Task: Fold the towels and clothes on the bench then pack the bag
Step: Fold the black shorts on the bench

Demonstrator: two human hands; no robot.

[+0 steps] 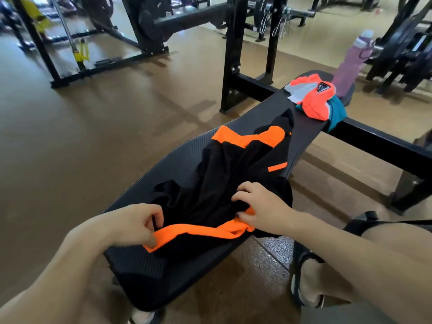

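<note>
While the black-and-orange garment (224, 183) lies on the bench (145, 265), left hand (138, 224) and right hand (259, 206) pinch its orange hem.

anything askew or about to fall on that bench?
Mostly no. The teal cloth under the coral garment droops over the bench edge at the far end. The purple bottle stands upright. Both hands, left hand and right hand, grip the crumpled black-and-orange garment.

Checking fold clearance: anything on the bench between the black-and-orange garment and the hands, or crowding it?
Nothing visible. Both the left hand and right hand already grip the black-and-orange garment. The folded pile and purple bottle sit apart at the bench's far end.
</note>
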